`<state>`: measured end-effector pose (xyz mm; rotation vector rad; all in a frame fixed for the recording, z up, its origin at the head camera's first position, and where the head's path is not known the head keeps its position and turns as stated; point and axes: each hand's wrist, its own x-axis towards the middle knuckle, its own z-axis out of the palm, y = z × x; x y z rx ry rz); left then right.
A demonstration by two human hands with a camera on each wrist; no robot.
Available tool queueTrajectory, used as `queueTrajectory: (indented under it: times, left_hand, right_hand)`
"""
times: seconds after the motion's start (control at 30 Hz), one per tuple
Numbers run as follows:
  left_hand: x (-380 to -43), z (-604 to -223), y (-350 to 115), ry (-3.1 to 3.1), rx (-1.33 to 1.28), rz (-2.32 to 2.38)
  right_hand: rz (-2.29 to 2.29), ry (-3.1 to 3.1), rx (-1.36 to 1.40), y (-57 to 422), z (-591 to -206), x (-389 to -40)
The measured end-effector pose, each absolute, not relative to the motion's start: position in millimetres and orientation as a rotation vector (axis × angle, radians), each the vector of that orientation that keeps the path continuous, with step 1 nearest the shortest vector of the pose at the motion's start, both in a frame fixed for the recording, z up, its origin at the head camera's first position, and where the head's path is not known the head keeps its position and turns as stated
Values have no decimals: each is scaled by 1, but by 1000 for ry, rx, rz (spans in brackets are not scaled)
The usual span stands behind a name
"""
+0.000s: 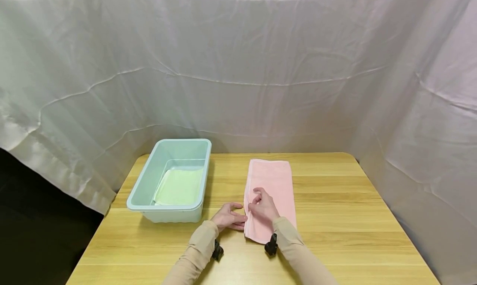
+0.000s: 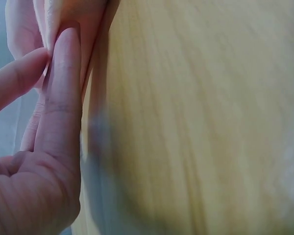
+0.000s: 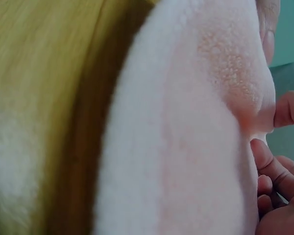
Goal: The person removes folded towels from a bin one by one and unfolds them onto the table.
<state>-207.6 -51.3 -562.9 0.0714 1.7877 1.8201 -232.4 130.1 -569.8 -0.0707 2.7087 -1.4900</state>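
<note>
The background is formed by a large greyish-white fabric curtain [image 1: 261, 103], which is draped behind the table and down its right side and is crossed by wavy seams. Below it, a light-brown wood-grain table [image 1: 343, 206] with rounded far corners is seen. On its left part is placed a rectangular pale-blue plastic bin [image 1: 173, 216] with a flat rim. To the right of the bin, well apart from it, a pink rectangular terry cloth [image 1: 273, 177] is laid lengthwise, with its short ends towards the near and far sides of the table. On the floor of the bin a flat pale-green cloth [image 1: 180, 188] can be seen.

The near end of the pink cloth is reached by two arms covered in beige fabric sleeves [image 1: 294, 245]. The long left edge of the cloth is pinched by the right hand [image 1: 263, 206], which lies over the cloth, while another finger is held raised and bent. Just beside it, the same edge is pinched between the fingers of the left hand [image 1: 229, 216], which is set on the bin side of the cloth. In the left wrist view, a fold of pink fabric is seen caught at the fingertips. On each wrist a small black device [image 1: 271, 245] is worn.
</note>
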Motion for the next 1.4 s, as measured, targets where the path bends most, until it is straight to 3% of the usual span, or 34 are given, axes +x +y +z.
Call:
queueTrajectory:
  times: [0.4, 0.83, 1.07, 1.4]
  left_hand:
    - [-208, -561, -48, 1975, 60, 1777]
    - [-209, -561, -45, 2047, 55, 1771]
    - [-208, -558, -47, 2104, 65, 1725]
    - [-208, -554, -48, 2176, 75, 1667]
  right_hand:
    - [-1472, 2751, -26, 131, -562, -233]
    - [-1710, 2535, 217, 145, -557, -233]
    - [-1879, 2365, 313, 182, -543, -235]
    - [-1932, 2325, 382, 275, -531, -227]
